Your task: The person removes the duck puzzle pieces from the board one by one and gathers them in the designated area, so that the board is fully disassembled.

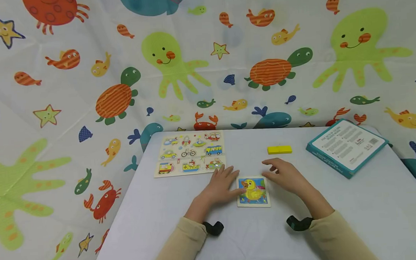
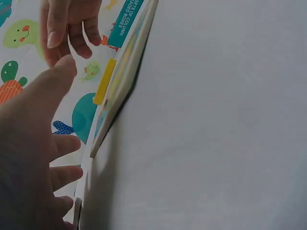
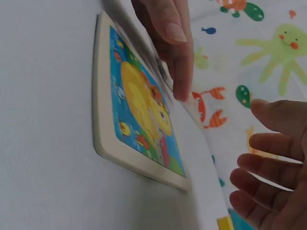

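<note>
A square duck puzzle (image 1: 254, 202) in a pale wooden frame lies flat on the table, its picture complete in view. My left hand (image 1: 216, 189) is at its left side, fingers spread and thumb over the frame's left part; whether the thumb touches cannot be told. By the upper right corner hovers my right hand (image 1: 286, 176), fingers loosely bent and holding nothing. In the right wrist view a gap separates the right hand (image 3: 276, 163) from the puzzle (image 3: 144, 108). The left wrist view has the puzzle edge-on (image 2: 125, 76), beyond the left hand (image 2: 24, 129).
A wooden vehicle puzzle board (image 1: 189, 153) lies at the back left of the white table (image 1: 236, 247). Behind the right hand is a yellow block (image 1: 279, 150). A teal-and-white box (image 1: 346, 147) lies at the right. A sea-animal cloth (image 1: 224, 37) hangs behind.
</note>
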The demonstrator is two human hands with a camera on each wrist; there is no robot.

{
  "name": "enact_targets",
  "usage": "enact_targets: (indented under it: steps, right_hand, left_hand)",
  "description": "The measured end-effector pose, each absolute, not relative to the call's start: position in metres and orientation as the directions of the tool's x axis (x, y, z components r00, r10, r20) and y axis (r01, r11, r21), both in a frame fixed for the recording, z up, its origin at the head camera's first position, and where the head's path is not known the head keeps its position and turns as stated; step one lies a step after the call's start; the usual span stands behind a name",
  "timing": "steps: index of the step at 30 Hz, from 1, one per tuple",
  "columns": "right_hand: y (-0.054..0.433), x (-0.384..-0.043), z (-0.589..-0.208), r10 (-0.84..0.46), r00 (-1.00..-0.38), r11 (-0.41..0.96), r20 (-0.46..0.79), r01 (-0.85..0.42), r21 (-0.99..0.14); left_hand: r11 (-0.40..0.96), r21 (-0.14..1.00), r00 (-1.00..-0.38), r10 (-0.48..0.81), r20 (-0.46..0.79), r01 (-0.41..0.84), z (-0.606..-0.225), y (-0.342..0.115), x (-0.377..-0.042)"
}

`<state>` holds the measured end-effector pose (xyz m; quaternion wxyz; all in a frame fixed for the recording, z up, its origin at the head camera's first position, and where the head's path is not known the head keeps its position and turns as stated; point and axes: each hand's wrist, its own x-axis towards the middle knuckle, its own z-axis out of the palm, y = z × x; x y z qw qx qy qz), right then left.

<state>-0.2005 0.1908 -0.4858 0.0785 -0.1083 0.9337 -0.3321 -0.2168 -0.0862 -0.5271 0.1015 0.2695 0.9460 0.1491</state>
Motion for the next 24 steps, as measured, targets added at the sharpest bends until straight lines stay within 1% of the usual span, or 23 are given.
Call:
enact_targets:
  steps: [3, 10, 16, 24]
  right_hand:
    - [0.176, -0.203, -0.494, -0.295, -0.953, 0.726, -0.07, -0.176, -0.664]
    - [0.153, -0.209, -0.512, -0.406, -0.914, 0.677, -0.01, -0.293, -0.675]
    - [0.146, -0.212, -0.526, -0.408, -0.913, 0.675, -0.008, -0.296, -0.676]
    - [0.14, -0.211, -0.532, -0.395, -0.919, 0.666, -0.006, -0.282, -0.691]
  left_hand:
    - [0.805, 0.326, -0.832, 0.548, -0.086, 0.496, -0.537, -0.083, -0.215]
    - [0.81, 0.272, -0.839, 0.544, -0.016, 0.52, -0.547, -0.081, -0.211]
    - [0.821, 0.194, -0.837, 0.547, -0.003, 0.536, -0.554, -0.08, -0.21]
    - [0.822, 0.2, -0.843, 0.537, 0.038, 0.533, -0.553, -0.081, -0.209]
